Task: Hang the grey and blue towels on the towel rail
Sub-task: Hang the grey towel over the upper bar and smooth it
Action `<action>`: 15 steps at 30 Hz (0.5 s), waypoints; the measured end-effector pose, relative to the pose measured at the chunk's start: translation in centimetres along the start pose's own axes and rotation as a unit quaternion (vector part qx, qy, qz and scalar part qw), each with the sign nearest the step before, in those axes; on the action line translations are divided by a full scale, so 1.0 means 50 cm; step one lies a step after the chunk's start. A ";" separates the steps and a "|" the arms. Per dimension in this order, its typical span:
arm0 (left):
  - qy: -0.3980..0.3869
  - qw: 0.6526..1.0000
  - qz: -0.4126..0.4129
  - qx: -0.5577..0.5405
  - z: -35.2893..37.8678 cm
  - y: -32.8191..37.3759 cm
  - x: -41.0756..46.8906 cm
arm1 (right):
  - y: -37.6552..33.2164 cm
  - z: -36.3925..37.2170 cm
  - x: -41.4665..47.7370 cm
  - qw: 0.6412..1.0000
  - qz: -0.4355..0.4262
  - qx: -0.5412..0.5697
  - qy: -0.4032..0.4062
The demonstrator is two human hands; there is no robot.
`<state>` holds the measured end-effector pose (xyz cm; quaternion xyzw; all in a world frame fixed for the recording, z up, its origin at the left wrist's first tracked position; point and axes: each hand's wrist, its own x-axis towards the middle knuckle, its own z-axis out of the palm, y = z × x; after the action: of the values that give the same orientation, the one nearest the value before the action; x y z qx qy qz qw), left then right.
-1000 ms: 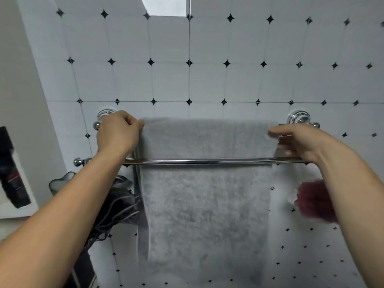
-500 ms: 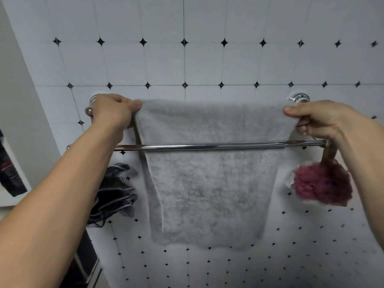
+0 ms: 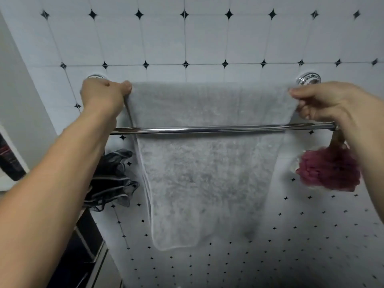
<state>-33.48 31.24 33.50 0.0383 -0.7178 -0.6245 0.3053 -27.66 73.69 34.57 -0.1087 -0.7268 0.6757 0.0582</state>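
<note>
A grey towel (image 3: 207,173) hangs over the back bar of a chrome double towel rail (image 3: 207,129) on the tiled wall. Its top fold stretches flat between my hands, and the front bar crosses in front of it. My left hand (image 3: 101,96) grips the towel's top left corner beside the left wall mount. My right hand (image 3: 324,102) pinches the top right corner just below the right wall mount (image 3: 309,78). No blue towel is in view.
A dark grey mesh bath sponge (image 3: 112,179) hangs under the rail's left end, behind my left forearm. A maroon bath sponge (image 3: 328,171) hangs from the front bar's right end. A dark bottle (image 3: 8,161) stands at the far left edge.
My right hand has moved right, pulling the towel's top edge wider along the back bar. The view has tilted down, showing the towel's bottom hem and both sponges.
</note>
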 end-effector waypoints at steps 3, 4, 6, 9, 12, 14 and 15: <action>-0.021 1.000 0.014 0.010 0.003 -0.013 -0.001 | -0.009 -0.020 0.001 1.000 -0.016 0.006 -0.005; -0.041 0.999 0.018 0.011 0.007 -0.025 -0.007 | -0.006 -0.021 0.001 1.000 -0.017 -0.003 -0.004; -0.071 0.997 0.023 0.010 0.007 -0.044 -0.018 | 0.007 -0.016 0.003 1.000 -0.017 -0.022 0.006; -0.067 0.997 0.034 0.004 0.006 -0.040 -0.016 | 0.016 -0.007 0.002 0.997 -0.027 -0.060 0.042; -0.039 0.998 0.046 0.010 0.019 -0.022 -0.013 | 0.009 0.004 -0.008 0.994 -0.031 -0.093 0.054; -0.020 0.998 0.052 0.039 0.032 -0.015 -0.018 | 0.009 0.012 -0.010 0.992 -0.016 -0.108 0.060; -0.014 0.997 0.054 0.058 0.035 -0.011 -0.019 | 0.008 0.016 -0.011 0.992 -0.005 -0.111 0.062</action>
<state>-33.76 33.05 32.55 0.0088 -0.7577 -0.5653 0.3260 -27.31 72.80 34.15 -0.1520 -0.7929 0.5825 0.0941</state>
